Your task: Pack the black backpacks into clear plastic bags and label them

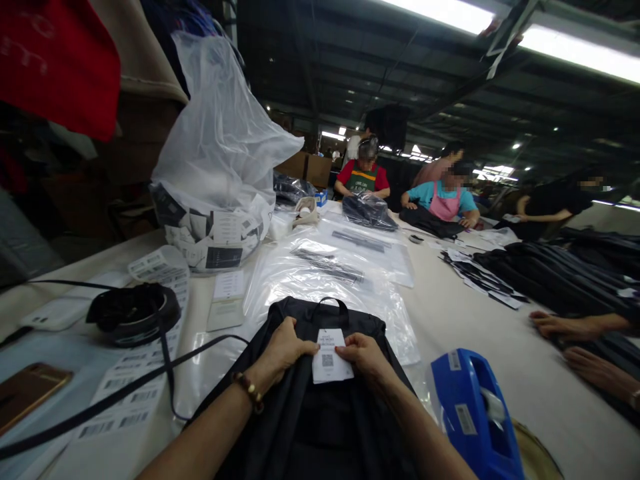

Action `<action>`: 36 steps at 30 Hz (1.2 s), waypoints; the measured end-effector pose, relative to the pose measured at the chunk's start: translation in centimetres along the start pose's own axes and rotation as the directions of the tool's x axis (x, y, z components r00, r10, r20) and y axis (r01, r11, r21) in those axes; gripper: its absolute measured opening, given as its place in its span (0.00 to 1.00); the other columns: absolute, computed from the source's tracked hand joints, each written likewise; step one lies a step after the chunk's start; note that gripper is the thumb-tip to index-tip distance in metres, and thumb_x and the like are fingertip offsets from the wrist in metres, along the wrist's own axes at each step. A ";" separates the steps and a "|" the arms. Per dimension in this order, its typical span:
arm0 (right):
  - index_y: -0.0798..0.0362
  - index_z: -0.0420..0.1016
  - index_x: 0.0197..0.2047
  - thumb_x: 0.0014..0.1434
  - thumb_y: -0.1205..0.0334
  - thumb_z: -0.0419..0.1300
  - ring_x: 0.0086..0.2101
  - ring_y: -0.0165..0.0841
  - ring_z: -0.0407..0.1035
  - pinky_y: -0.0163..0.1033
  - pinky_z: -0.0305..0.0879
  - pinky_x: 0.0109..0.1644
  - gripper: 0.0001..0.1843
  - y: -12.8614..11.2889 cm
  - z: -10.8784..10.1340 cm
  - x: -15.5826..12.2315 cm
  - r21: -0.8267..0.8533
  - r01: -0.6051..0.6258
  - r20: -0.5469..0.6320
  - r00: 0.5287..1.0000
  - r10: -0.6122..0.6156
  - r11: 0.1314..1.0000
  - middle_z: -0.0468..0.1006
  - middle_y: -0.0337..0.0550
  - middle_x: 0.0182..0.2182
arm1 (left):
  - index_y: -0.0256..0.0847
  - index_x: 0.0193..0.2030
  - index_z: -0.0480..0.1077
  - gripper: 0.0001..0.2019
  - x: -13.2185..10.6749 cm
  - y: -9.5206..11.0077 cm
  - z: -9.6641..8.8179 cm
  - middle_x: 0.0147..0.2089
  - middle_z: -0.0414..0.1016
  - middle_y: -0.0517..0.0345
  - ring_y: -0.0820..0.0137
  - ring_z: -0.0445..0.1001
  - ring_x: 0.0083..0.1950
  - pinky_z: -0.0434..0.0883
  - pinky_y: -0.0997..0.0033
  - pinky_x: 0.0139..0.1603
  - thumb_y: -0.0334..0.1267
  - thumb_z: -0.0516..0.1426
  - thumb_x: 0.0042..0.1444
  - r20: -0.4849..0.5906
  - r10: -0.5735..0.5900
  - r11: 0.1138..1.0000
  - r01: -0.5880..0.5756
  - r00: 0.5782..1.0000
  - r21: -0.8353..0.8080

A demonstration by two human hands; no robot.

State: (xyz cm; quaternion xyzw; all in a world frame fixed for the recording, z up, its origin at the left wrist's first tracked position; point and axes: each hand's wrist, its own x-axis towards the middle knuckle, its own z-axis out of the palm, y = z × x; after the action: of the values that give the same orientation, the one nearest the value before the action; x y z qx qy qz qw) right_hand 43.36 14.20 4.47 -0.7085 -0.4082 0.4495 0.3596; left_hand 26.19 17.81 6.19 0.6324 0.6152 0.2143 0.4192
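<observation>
A black backpack lies in front of me, straps up, with a loop handle at its top edge. On it rests a white hang tag printed with text and a square code. My left hand is closed at the tag's left edge, thumb on the tag and fingers on the bag's fabric. From the other side my right hand pinches the tag's right edge. Beyond the bag lie clear plastic bags in a flat stack.
A blue tape dispenser stands at the right. Left are a black tape roll, barcode label sheets, a phone and a plastic sack of tags. Another person's hands touch black goods. Several people work behind.
</observation>
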 end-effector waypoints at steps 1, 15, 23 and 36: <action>0.52 0.59 0.23 0.45 0.64 0.59 0.21 0.29 0.67 0.33 0.61 0.24 0.09 0.0 0.7 0.0 -0.051 0.012 -0.016 1.000 -0.013 0.999 0.70 0.35 0.17 | 0.29 0.55 0.58 0.30 -0.3 0.0 0.2 0.51 0.70 0.42 0.61 0.69 0.53 0.67 0.68 0.50 0.38 0.60 0.46 0.004 0.032 0.999 -0.032 0.999 0.041; 0.52 0.74 0.35 0.56 0.70 0.52 0.44 0.36 0.67 0.38 0.58 0.49 0.10 -0.2 1.1 -4.3 -0.635 0.520 0.319 0.850 -0.418 0.572 0.74 0.45 0.41 | 0.32 0.65 0.50 0.29 -3.1 -5.0 1.6 0.69 0.40 0.36 0.54 0.40 0.69 0.47 0.47 0.65 0.40 0.50 0.58 0.203 0.441 0.635 -0.464 0.874 0.618; 0.50 0.74 0.44 0.58 0.63 0.53 0.45 0.36 0.68 0.41 0.64 0.51 0.13 1.9 -6.0 -8.6 -0.546 0.541 0.032 0.777 -0.629 0.640 0.75 0.46 0.44 | 0.23 0.59 0.58 0.24 -0.9 -0.9 0.2 0.61 0.60 0.38 0.60 0.57 0.64 0.54 0.63 0.64 0.37 0.44 0.59 -0.058 0.368 0.764 -0.267 0.928 0.588; 0.47 0.75 0.36 0.52 0.48 0.57 0.37 0.40 0.73 0.42 0.70 0.42 0.14 12.3 -18.4 -18.6 -0.567 0.108 -0.659 0.536 -0.529 0.816 0.78 0.46 0.38 | 0.30 0.46 0.64 0.19 2.1 2.5 1.6 0.46 0.67 0.40 0.51 0.66 0.51 0.65 0.54 0.47 0.44 0.44 0.58 -0.106 0.383 0.666 -0.195 0.918 0.720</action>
State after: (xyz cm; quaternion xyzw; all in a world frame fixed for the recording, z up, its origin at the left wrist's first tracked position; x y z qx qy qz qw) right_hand 58.67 -10.22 6.32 -0.8052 -0.4251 -0.0996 0.4013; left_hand 29.27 19.69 6.70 0.8009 0.5881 0.1086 0.0302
